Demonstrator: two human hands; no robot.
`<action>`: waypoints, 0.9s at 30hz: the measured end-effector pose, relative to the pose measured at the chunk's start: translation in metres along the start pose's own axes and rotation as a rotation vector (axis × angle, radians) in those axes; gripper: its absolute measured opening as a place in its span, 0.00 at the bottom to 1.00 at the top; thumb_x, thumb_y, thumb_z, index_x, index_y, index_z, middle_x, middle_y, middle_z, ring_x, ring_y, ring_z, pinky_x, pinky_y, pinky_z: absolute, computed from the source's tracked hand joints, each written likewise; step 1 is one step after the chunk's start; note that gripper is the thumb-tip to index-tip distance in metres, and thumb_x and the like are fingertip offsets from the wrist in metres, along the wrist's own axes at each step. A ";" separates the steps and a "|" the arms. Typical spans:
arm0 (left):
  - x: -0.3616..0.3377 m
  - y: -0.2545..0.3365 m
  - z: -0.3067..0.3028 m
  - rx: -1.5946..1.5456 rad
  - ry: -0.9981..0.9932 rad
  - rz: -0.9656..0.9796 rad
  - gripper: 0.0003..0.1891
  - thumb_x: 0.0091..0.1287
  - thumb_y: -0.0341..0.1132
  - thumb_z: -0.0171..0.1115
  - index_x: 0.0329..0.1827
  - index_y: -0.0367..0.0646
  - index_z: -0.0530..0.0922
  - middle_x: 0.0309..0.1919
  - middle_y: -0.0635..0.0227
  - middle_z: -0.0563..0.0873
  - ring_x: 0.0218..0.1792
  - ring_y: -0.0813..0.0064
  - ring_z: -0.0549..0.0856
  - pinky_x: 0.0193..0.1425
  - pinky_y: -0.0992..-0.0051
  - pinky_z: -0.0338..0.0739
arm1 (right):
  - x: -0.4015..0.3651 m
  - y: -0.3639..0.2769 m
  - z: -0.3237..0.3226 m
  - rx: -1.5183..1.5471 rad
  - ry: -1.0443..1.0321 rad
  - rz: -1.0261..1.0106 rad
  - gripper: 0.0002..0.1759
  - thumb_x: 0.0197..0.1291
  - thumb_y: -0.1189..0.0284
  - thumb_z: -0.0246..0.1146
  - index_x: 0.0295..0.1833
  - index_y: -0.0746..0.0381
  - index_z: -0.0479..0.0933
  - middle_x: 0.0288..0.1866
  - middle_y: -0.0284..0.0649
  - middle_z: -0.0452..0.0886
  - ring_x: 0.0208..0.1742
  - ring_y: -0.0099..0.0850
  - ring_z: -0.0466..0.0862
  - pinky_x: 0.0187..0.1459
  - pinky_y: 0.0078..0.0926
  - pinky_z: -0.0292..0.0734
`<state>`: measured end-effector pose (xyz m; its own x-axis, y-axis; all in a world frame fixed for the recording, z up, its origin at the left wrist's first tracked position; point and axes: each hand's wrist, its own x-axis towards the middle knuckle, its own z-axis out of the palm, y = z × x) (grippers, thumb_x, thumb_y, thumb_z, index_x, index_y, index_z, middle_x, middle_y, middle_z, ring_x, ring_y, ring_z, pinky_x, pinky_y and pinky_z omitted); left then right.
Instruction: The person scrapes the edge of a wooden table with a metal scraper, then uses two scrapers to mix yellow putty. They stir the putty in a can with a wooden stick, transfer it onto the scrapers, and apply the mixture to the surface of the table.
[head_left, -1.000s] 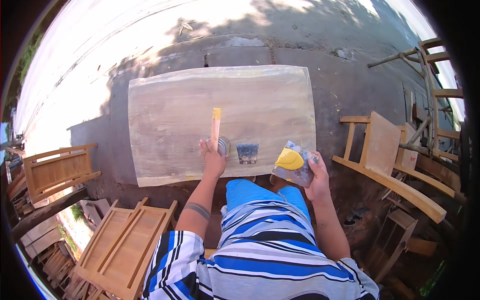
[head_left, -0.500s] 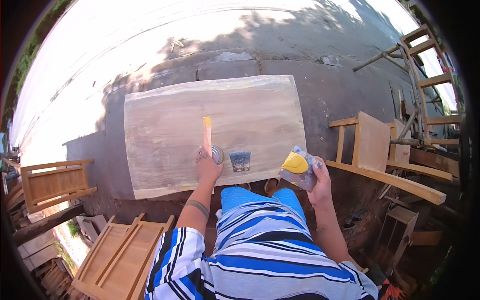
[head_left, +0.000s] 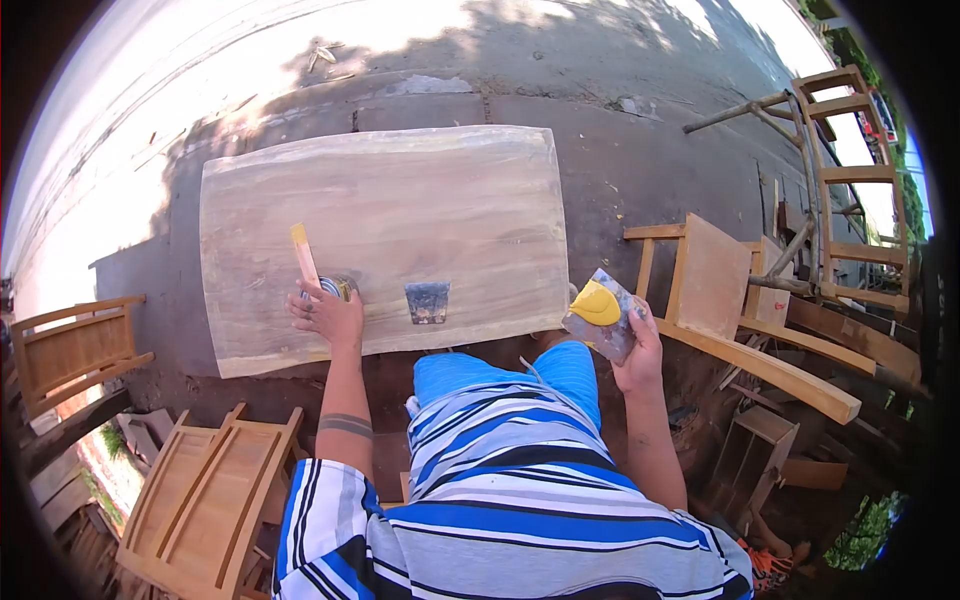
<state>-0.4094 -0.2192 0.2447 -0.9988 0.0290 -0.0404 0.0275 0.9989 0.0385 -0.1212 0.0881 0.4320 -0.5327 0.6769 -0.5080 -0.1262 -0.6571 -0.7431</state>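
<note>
My left hand (head_left: 328,318) is closed around a small round metal can (head_left: 338,287) on the pale wooden board (head_left: 480,180). A flat wooden stick (head_left: 305,258) with a yellow-coated tip slants up from the same hand; the fingers partly hide its lower end. My right hand (head_left: 640,352) grips a stained flat plate (head_left: 615,340) beyond the board's right edge. A thick mound of yellow paste (head_left: 595,303) sits on that plate. Between my hands, a dark, paint-smeared trapezoid scraper blade (head_left: 428,302) lies flat on the board, touched by neither.
Wooden chair parts (head_left: 715,275) stand to the right, with a ladder-like frame (head_left: 858,175) behind them. Wooden panels (head_left: 215,490) lean at lower left, near another slatted piece (head_left: 80,350). A small drawer-like box (head_left: 755,450) is at lower right. Concrete ground (head_left: 590,130) stretches beyond the board.
My left hand has shifted the can leftward across the board, away from the scraper blade. The stick now tilts left. My right hand still holds the plate with paste; the whole view has shifted.
</note>
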 end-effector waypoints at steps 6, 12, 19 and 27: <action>-0.104 0.095 0.092 -0.148 -0.363 -0.134 0.55 0.55 0.56 0.73 0.75 0.29 0.54 0.68 0.33 0.64 0.71 0.35 0.62 0.74 0.44 0.60 | 0.092 -0.054 -0.050 -0.123 -0.072 0.108 0.15 0.73 0.71 0.52 0.61 0.63 0.68 0.58 0.45 0.79 0.60 0.36 0.81 0.63 0.38 0.77; -0.127 0.131 0.134 -0.111 -0.372 -0.595 0.50 0.47 0.49 0.82 0.67 0.29 0.63 0.64 0.32 0.71 0.65 0.39 0.73 0.65 0.51 0.72 | 0.243 -0.127 -0.108 -0.337 -0.165 0.119 0.19 0.74 0.69 0.51 0.66 0.64 0.67 0.62 0.42 0.77 0.64 0.35 0.78 0.66 0.37 0.74; -0.179 0.161 0.076 -0.645 -0.313 -0.597 0.18 0.58 0.36 0.74 0.43 0.32 0.78 0.34 0.56 0.87 0.38 0.55 0.87 0.49 0.65 0.80 | 0.286 -0.167 -0.111 -0.343 -0.279 0.314 0.15 0.75 0.72 0.50 0.62 0.64 0.68 0.56 0.42 0.80 0.57 0.32 0.82 0.60 0.35 0.79; -0.268 0.201 -0.051 -2.102 -0.268 -0.843 0.23 0.59 0.24 0.63 0.60 0.35 0.75 0.50 0.61 0.85 0.52 0.63 0.85 0.58 0.60 0.80 | 0.287 -0.152 -0.045 -0.364 -0.524 0.401 0.13 0.73 0.72 0.52 0.60 0.63 0.68 0.52 0.42 0.80 0.51 0.31 0.84 0.53 0.32 0.83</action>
<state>-0.1386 -0.0281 0.3138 -0.7262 -0.0553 -0.6853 -0.5021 -0.6382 0.5836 -0.2174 0.3972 0.3794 -0.8198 0.1023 -0.5635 0.3971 -0.6074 -0.6880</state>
